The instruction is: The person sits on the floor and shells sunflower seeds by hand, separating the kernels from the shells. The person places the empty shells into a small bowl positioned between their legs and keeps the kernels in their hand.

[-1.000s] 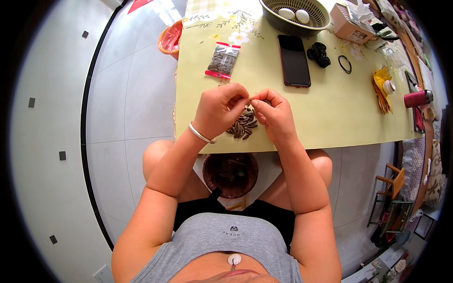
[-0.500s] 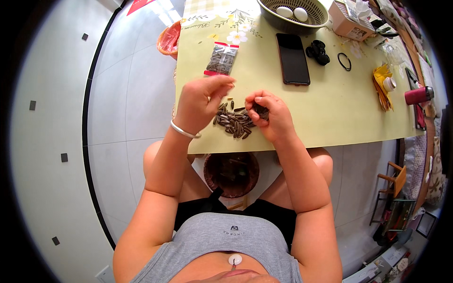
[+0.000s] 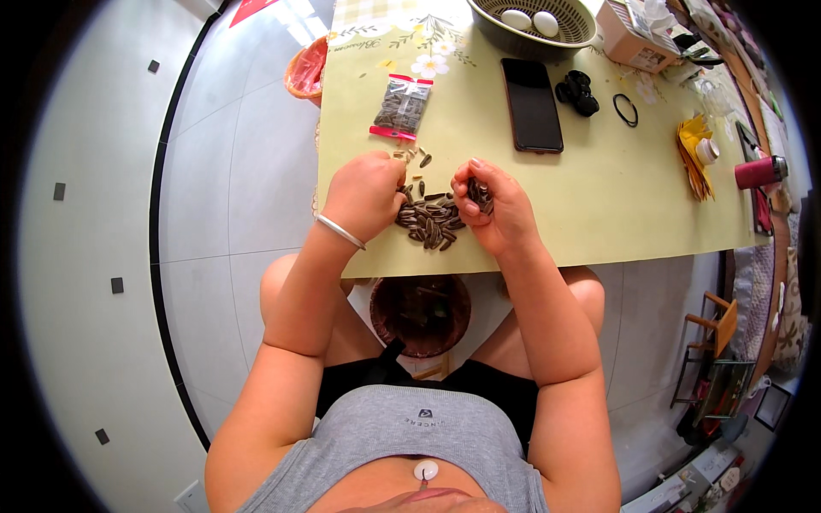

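though apart — hands (image 3: 363, 197) curled inward

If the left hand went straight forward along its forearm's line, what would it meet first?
Likely the pale kernels, then the packet; the left hand may pass above them, as its height is unclear.

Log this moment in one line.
left hand: curled beside dark elongated seeds | right hand: cupping more such seeds | nearby: clear red-ended plastic packet, black rectangular phone

packet (image 3: 401, 107): behind seed pile (image 3: 430, 224) | phone (image 3: 533, 104): right of packet | eggs (image 3: 516, 20): in basket (image 3: 534, 50)
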Demonstrator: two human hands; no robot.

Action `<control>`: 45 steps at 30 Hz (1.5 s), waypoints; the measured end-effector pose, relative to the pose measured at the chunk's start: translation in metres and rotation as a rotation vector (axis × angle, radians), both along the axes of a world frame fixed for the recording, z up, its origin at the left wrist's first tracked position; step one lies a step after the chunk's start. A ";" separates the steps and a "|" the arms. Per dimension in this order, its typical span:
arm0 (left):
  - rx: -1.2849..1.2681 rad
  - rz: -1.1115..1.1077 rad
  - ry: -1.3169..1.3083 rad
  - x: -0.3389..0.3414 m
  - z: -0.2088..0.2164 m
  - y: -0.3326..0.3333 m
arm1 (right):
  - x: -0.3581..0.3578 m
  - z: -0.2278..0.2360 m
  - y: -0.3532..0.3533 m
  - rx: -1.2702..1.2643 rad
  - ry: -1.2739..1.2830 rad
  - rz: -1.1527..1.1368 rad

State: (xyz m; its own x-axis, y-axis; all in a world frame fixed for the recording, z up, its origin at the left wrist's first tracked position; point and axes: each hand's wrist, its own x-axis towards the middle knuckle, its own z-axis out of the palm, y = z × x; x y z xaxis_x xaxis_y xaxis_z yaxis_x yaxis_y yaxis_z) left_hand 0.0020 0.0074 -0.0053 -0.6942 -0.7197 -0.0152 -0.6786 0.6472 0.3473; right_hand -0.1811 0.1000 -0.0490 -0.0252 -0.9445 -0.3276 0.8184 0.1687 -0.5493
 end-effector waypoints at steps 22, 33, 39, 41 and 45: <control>-0.011 0.032 0.302 -0.026 -0.026 -0.008 | 0.003 0.006 0.001 0.064 0.233 -0.037; 0.217 -0.007 0.395 -0.003 0.012 -0.010 | 0.000 0.007 0.002 0.079 -0.018 0.086; 0.077 0.020 0.064 0.003 0.001 -0.006 | -0.002 0.005 0.001 0.074 0.076 0.049; 0.074 -0.024 0.084 0.002 -0.006 -0.007 | -0.001 0.006 0.001 0.071 0.128 0.064; 0.057 -0.150 0.104 0.002 -0.016 -0.007 | 0.002 0.006 0.001 0.061 0.201 0.096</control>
